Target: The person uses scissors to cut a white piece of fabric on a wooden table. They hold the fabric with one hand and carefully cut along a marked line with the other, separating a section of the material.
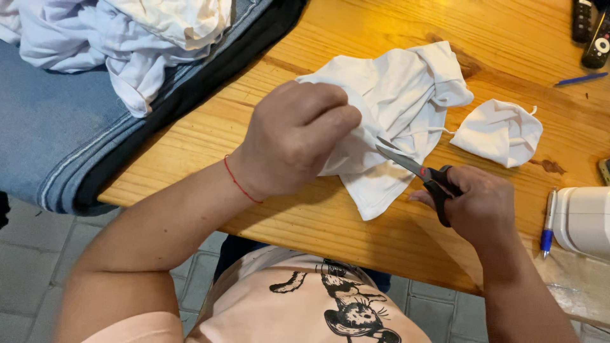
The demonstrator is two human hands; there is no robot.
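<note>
Wooden table (394, 32), white cloth (394, 101) under left hand (295, 136) fingers, beside scissors (422, 174).

Your white cloth (400, 95) lies crumpled on the table (330, 222); your black-handled scissors (422, 174) point blades-first at its lower edge.

The scissors' (419, 170) blade tips are hidden under a fold of the white cloth (394, 95). Their handle loops are mostly covered by the right hand's (483, 206) fingers (448, 184). Left of the scissors, the left hand (295, 136) conceals its own fingertips and the cloth edge it grips. Right of the scissors, the white machine (584, 219) is cut off by the frame edge. Beyond the scissors, the remote controls (594, 32) are cropped at the top.
</note>
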